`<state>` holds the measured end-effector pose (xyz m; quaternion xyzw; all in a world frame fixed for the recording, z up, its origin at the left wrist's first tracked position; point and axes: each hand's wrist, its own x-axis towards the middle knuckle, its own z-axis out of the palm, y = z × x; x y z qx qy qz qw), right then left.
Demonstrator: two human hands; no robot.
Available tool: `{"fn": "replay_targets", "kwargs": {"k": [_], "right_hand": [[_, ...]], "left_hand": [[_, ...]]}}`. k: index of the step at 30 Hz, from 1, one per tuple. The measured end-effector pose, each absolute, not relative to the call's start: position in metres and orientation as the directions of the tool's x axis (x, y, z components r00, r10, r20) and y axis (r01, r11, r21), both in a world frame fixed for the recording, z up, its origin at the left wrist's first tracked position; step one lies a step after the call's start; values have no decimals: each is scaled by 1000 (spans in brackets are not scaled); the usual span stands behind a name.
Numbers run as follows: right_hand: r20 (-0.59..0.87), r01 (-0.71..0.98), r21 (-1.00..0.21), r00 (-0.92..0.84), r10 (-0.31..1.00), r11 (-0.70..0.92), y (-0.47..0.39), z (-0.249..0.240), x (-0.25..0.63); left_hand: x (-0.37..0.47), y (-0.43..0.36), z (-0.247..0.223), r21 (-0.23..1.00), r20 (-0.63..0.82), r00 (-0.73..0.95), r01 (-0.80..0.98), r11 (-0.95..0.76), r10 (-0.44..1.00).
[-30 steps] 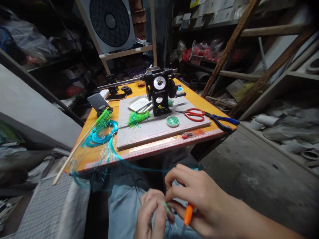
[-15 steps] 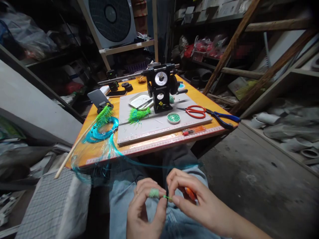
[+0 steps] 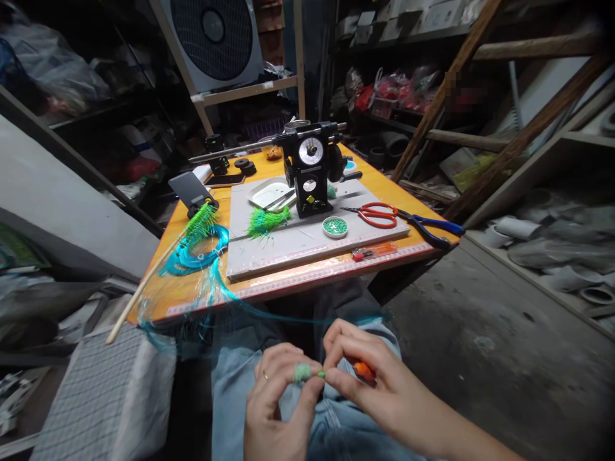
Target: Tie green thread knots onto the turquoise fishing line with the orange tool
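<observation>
Above my lap, my left hand (image 3: pixel 283 397) pinches a small green piece (image 3: pixel 321 374) between thumb and forefinger. Pale green wrapping (image 3: pixel 302 372) covers part of that forefinger. My right hand (image 3: pixel 369 384) meets the piece from the right with thumb and forefinger together, and an orange-handled tool (image 3: pixel 364 372) lies inside its curled fingers. Teal strands (image 3: pixel 269 315) run from a blue coil (image 3: pixel 196 256) on the table to beside my right hand. A white dish of green beads (image 3: pixel 335 226) and a bright green bristly bundle (image 3: pixel 266 221) rest on the grey board (image 3: pixel 283 253).
A black winding device (image 3: pixel 311 173) stands on the board. Red-handled scissors (image 3: pixel 379 214) and blue-handled pliers (image 3: pixel 435 227) lie at the table's right. A wooden stick (image 3: pixel 144 285) overhangs the left edge. Behind stands a box fan (image 3: pixel 214 29); a wooden ladder (image 3: pixel 446 89) leans at the right.
My fingertips have drawn closer together, so less of the green piece shows between them. The orange tool has shifted slightly left within my right hand.
</observation>
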<state>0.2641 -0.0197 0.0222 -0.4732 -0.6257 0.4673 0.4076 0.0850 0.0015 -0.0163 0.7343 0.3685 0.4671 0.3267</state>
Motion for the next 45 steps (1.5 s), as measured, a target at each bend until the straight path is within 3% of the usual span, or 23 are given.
{"fn": "replay_targets", "kwargs": {"k": [6,14,19,28,34,38,41,45], "right_hand": [[57,288,-950,-220,974,120,-20,20,265],[85,347,-923,-233,969,165,-22,21,261],[125,328,-922,-247,961,204,-24,23,258],[155,437,-868,-212,965,236,-22,26,257],[185,444,-853,-233,955,273,-21,29,252],[234,416,-843,-288,929,341,-13,33,243],[285,383,-836,-306,908,392,2,40,228],[404,274,-828,-312,860,489,31,55,188]], "left_hand": [[74,4,-15,828,394,281,304,-471,875],[83,4,-11,743,482,299,360,-565,824],[95,-2,-16,828,445,209,274,-489,871],[102,-7,-20,928,348,94,105,-357,933],[91,-1,-15,906,407,203,33,-422,890],[79,1,-9,900,428,64,67,-432,902],[64,4,-1,884,433,-159,-115,-452,887],[41,6,6,812,290,-506,-319,-489,812]]}}
